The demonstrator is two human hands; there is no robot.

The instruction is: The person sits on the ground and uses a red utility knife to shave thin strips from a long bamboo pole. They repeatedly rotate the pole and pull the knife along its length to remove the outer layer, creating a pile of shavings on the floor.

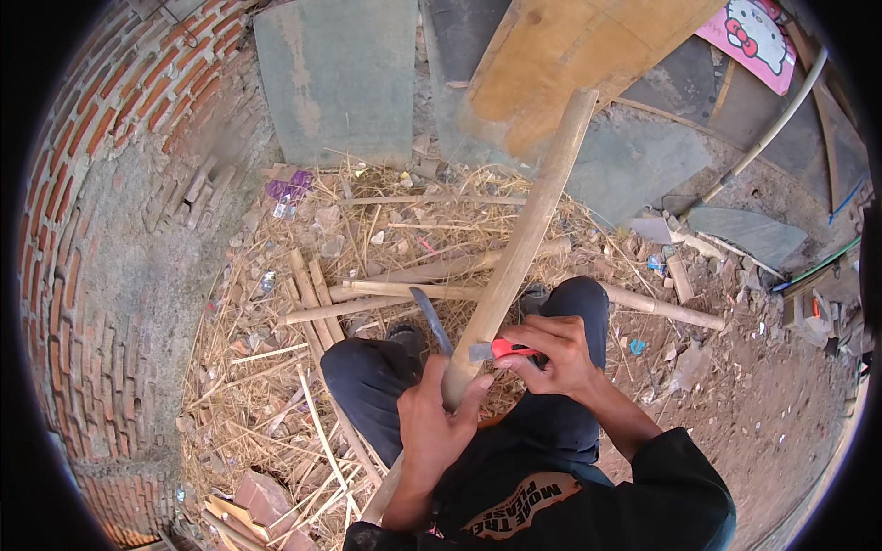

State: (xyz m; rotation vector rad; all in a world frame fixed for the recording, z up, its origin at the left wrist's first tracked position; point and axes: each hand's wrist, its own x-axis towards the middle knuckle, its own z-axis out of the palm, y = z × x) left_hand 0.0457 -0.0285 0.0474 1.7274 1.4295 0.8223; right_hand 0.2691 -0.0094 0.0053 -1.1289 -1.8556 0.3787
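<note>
A long bamboo pole (pixel 522 241) slants across the middle, from my lap up to the far right. My left hand (pixel 434 424) is wrapped around its lower part. In my right hand (pixel 557 353) is a small red tool (pixel 511 348) with a short flat grey metal end. That end touches or lies just over the pole, a little above my left hand; the tool's exact kind is unclear. Beside the pole, a curved dark blade (pixel 430 317) points up and away from my left hand. Its handle is hidden, so whether I hold it cannot be told.
Bamboo lengths (pixel 666 306) lie beyond my knees among straw, splinters and rubble. A brick wall (pixel 69 303) rises on the left. Grey sheets (pixel 335 87) and a brown board (pixel 560 60) lean at the back. Split strips (pixel 322 427) lie by my left knee.
</note>
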